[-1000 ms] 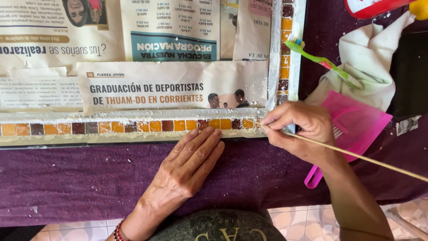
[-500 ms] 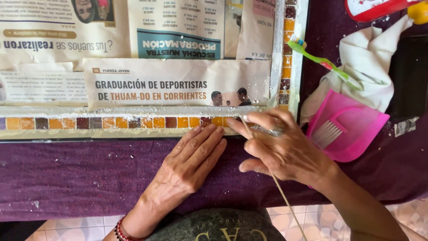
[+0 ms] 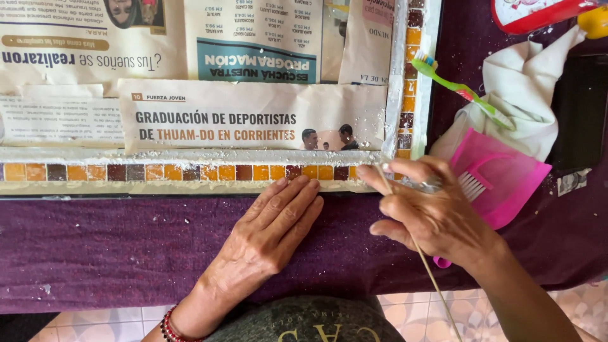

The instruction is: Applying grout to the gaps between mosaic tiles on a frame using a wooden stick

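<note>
A mosaic frame [image 3: 190,172] with orange and brown square tiles and pale grout lies across a purple cloth [image 3: 95,247]. Newspaper sheets [image 3: 209,120] cover the middle of the frame. My left hand [image 3: 266,237] rests flat on the cloth, fingertips touching the frame's lower edge. My right hand [image 3: 430,212] grips a thin wooden stick [image 3: 430,272]. The stick's tip sits at the tile row near the frame's lower right corner, and its shaft runs down past my wrist.
A pink dustpan with a small brush [image 3: 497,177] lies just right of my right hand. A green toothbrush [image 3: 459,88] rests on a white rag [image 3: 525,95]. A red and white container [image 3: 538,12] is at the top right. Tiled floor shows below the cloth.
My right hand has shifted left and down along the tile row, and the stick has swung from pointing right to pointing down past my wrist. My left hand stays put.
</note>
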